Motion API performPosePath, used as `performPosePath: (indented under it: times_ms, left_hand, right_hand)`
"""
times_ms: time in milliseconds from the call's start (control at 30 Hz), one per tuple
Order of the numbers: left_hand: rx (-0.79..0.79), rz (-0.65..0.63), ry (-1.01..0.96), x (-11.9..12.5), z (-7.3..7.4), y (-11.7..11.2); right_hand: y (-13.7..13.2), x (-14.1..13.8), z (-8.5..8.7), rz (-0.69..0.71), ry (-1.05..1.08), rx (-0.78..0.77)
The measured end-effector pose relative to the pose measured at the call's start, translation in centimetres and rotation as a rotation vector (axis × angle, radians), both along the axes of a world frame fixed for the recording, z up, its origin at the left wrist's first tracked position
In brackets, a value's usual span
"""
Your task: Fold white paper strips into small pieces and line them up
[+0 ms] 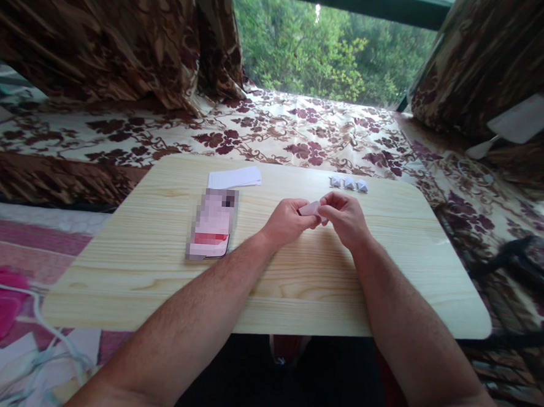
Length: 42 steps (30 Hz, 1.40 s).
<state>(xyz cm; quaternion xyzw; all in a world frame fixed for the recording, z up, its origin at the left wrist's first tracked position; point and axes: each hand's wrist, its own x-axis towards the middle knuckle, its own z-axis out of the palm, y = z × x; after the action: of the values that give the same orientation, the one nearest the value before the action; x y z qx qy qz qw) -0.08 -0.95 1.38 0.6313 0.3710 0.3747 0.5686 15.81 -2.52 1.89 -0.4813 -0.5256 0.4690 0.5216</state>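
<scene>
My left hand [290, 221] and my right hand [343, 218] meet above the middle of the wooden table. Between them is a small piece of white paper [309, 209], pinched by the fingers of both. Its far edge is partly covered by my right fingers, so its full shape cannot be made out. Just beyond my right hand stand three small folded white paper shapes [349, 183] in a row, each with a raised point. A stack of white paper strips [235, 177] lies at the table's far left.
A phone-like pink object [213, 224], partly pixelated, lies left of my hands on the wooden table [148, 269]. Behind the table is a ledge with floral cloth [299, 131]. White cables [39, 312] and loose papers [1, 365] lie at the lower left.
</scene>
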Motion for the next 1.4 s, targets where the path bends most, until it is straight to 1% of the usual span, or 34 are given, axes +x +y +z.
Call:
performPosePath:
  times_ms: [367, 600, 733, 867, 1067, 1233, 1400]
  left_hand:
    - [-0.021, -0.048, 0.003, 0.05, 0.30, -0.12]
    - [-0.028, -0.066, -0.012, 0.02, 0.11, 0.03]
    - [-0.021, -0.063, -0.009, -0.05, 0.09, 0.08]
    - [-0.045, -0.064, 0.008, -0.08, 0.14, 0.07]
    - [-0.048, -0.074, 0.006, -0.07, -0.15, 0.23]
    - [-0.041, -0.021, -0.014, -0.12, -0.06, 0.18]
    - [-0.018, 0.079, -0.043, 0.02, 0.08, 0.05]
  right_hand:
    - [0.16, 0.15, -0.43, 0.030, -0.043, 0.028]
    - [0.14, 0.09, -0.42, 0.062, -0.065, 0.068]
    - [-0.01, 0.04, -0.19, 0.049, -0.084, 0.071]
    - [-0.11, -0.05, -0.12, 0.034, -0.081, 0.068]
    - [-0.12, -0.03, -0.23, 0.019, -0.058, 0.142]
    - [-0.06, 0.01, -0.28, 0.018, -0.020, 0.153]
    - [-0.05, 0.15, -0.04, 0.019, -0.099, 0.134]
